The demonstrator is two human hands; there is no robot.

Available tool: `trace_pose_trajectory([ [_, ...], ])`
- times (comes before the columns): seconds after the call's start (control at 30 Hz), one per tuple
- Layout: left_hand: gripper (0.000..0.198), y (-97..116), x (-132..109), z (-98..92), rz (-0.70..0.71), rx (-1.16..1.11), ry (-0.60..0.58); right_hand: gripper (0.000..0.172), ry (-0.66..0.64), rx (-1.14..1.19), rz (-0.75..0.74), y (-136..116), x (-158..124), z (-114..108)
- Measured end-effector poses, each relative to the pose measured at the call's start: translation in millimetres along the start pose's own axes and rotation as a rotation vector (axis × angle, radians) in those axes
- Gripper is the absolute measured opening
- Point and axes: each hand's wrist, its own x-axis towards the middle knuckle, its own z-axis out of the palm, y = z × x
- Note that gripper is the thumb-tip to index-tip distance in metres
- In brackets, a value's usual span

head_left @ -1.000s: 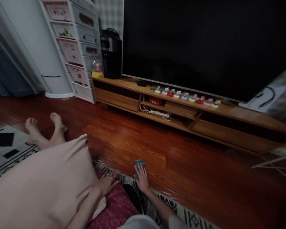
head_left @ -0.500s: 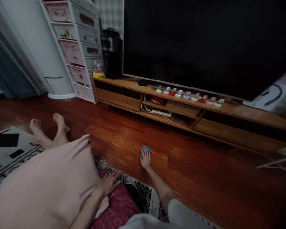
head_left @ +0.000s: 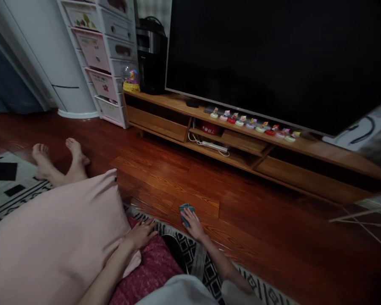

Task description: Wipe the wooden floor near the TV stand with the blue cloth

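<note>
My right hand presses a small blue cloth against the wooden floor, fingers spread over it and part of the cloth showing beyond them. My left hand rests with its fingers extended on maroon patterned fabric, holding nothing. Beside the left forearm lies a large pale pink pillow, its corner raised.
Two bare feet extend past the pillow. A low wooden TV stand carries a large television and a row of small figurines. White drawers stand to the left. A patterned rug borders the floor.
My right hand has drawn the blue cloth back toward me and slightly left across the floor. My left hand stays on the maroon fabric. The camera view has shifted a little.
</note>
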Motion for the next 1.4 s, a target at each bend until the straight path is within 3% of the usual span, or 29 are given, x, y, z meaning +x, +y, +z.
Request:
trace_pose_trajectory([
  [0.1, 0.051, -1, 1, -0.2, -0.004, 0.005, 0.001, 0.054, 0.088, -0.04, 0.225, 14, 45, -12],
  [0.2, 0.052, 0, 1, -3.1, -0.001, 0.016, -0.016, 0.055, 0.16, -0.078, 0.437, 11, 83, -12],
  [0.3, 0.054, 5, -2, -7.6, -0.009, 0.029, -0.032, 0.055, 0.172, -0.085, 0.455, -9, 95, -2],
  [0.37, 0.054, 8, -4, -9.9, -0.014, 0.033, -0.034, 0.056, 0.157, -0.078, 0.31, -24, 84, 8],
  [0.47, 0.052, 10, -5, -10.6, -0.017, 0.025, -0.027, 0.058, 0.103, -0.049, 0.021, -36, 46, 17],
  [0.53, 0.052, 9, -5, -9.2, -0.016, 0.019, -0.02, 0.058, 0.051, -0.023, -0.101, -30, 13, 18],
  [0.6, 0.052, 7, -4, -7.3, -0.008, 0.008, -0.01, 0.058, 0.034, -0.018, -0.117, -10, -19, 14],
  [0.7, 0.052, 5, -4, -5.2, 0.002, 0.0, 0.002, 0.055, 0.105, -0.078, 0.049, 34, -49, 3],
  [0.8, 0.053, 5, -3, -4.6, -0.003, 0.031, -0.008, 0.053, 0.216, -0.169, 0.329, 74, -49, -6],
  [0.9, 0.053, 4, -1, -3.1, -0.009, 0.05, -0.014, 0.055, 0.305, -0.203, 0.638, 89, -20, -9],
  [1.03, 0.054, -1, 1, 1.2, -0.008, 0.004, 0.015, 0.058, 0.369, -0.168, 0.883, 71, 41, -4],
  [1.1, 0.055, -2, 1, 2.5, -0.011, -0.01, 0.015, 0.059, 0.349, -0.133, 0.846, 52, 70, 0],
  [1.17, 0.056, -2, 1, 2.4, -0.019, -0.002, -0.001, 0.059, 0.293, -0.093, 0.717, 30, 95, 7],
  [1.3, 0.056, 2, 5, -0.5, -0.038, 0.0, -0.021, 0.066, 0.147, 0.013, 0.317, -14, 125, 20],
  [1.4, 0.056, 4, 12, 0.5, -0.055, -0.006, -0.016, 0.085, -0.009, 0.103, -0.006, -29, 128, 21],
])
